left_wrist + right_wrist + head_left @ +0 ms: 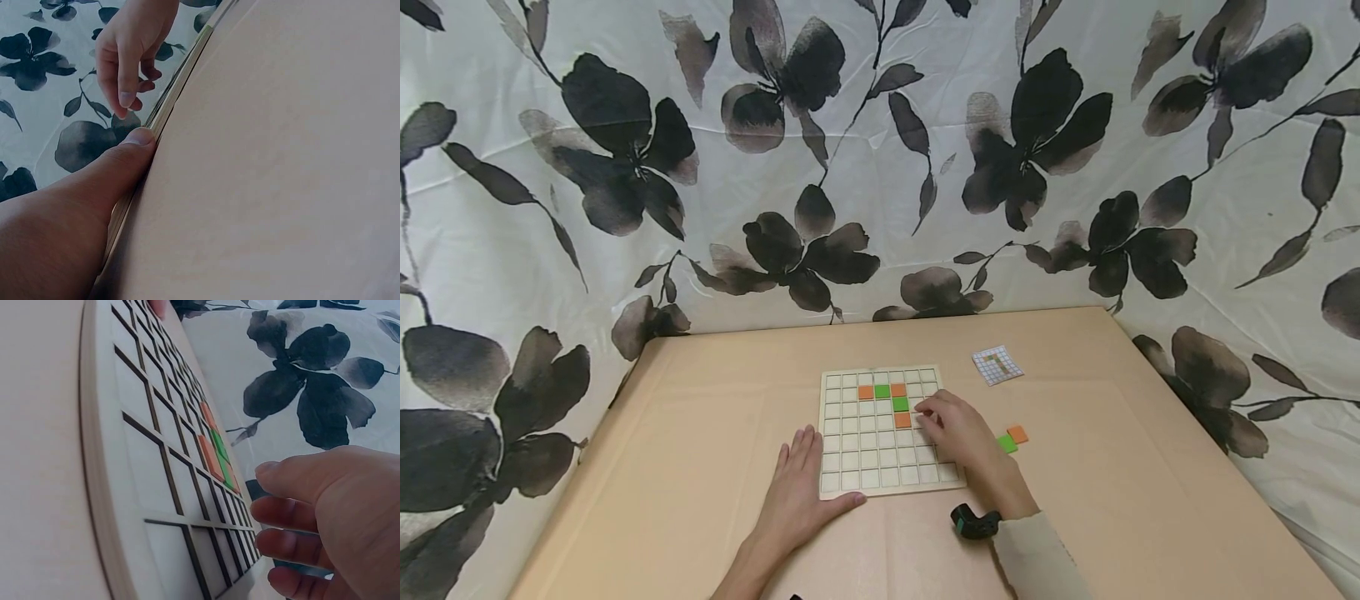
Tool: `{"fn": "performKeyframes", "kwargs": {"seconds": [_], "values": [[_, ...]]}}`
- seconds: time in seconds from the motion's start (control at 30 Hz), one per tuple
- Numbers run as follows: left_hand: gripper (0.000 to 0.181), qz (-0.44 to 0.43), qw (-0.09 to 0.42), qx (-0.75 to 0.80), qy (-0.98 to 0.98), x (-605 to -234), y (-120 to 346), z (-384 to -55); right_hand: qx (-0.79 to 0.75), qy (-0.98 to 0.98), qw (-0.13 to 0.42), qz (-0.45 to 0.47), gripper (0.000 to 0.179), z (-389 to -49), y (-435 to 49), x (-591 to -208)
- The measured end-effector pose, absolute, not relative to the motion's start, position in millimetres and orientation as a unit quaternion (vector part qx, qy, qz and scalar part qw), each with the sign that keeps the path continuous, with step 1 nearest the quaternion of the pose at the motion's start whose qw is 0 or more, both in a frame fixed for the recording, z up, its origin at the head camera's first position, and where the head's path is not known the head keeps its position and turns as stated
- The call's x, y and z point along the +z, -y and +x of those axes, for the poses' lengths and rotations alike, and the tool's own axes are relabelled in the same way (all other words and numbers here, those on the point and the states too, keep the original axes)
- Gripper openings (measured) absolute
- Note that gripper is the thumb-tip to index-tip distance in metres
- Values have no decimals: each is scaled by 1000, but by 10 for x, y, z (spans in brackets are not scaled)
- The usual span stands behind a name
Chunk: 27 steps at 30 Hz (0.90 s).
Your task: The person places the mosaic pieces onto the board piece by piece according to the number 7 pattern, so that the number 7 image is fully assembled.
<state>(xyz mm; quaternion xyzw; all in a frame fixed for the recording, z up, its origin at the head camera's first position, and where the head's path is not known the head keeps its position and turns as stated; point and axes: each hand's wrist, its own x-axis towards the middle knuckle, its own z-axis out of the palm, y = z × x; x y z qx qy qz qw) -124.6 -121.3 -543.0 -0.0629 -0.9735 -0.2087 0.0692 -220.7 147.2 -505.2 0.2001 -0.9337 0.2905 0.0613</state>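
A light wooden grid board (859, 458) lies on the table. In its upper part sit several square tiles, among them an orange tile (866, 392), a green tile (882, 391) at the top and another orange tile (902, 420) lowest. My left hand (797, 487) rests along the board's left side with straight fingers, its thumb at the near edge. Over the right part of the board, close to the lower tiles, hovers my right hand (958, 429). Its fingers are loosely bent, and the right wrist view shows nothing between thumb and fingers.
Right of the board, partly behind my right wrist, lie a loose green tile (1007, 443) and a loose orange tile (1018, 434). A small card with a printed grid pattern (997, 365) lies beyond them. Floral cloth (910, 208) hangs behind the table (700, 433).
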Motion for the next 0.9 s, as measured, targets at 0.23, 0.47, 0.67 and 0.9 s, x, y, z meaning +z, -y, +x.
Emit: {"fn": "performKeyframes", "kwargs": {"seconds": [0.23,0.47,0.67,0.9], "values": [[124,-61,66,-208,974,-5429,1203,-1237,298,935,54,184,18,-2224,-1537,-5044],[123,-63,70,-208,974,-5433,1199,-1228,300,935,45,184,19,-2237,-1590,-5031],[124,-64,70,-206,974,-5448,1202,-1233,299,936,38,181,19,-2249,-1604,-5038],[124,-64,70,-205,974,-5443,1200,-1232,299,937,30,180,18,-2251,-1602,-5037]]}}
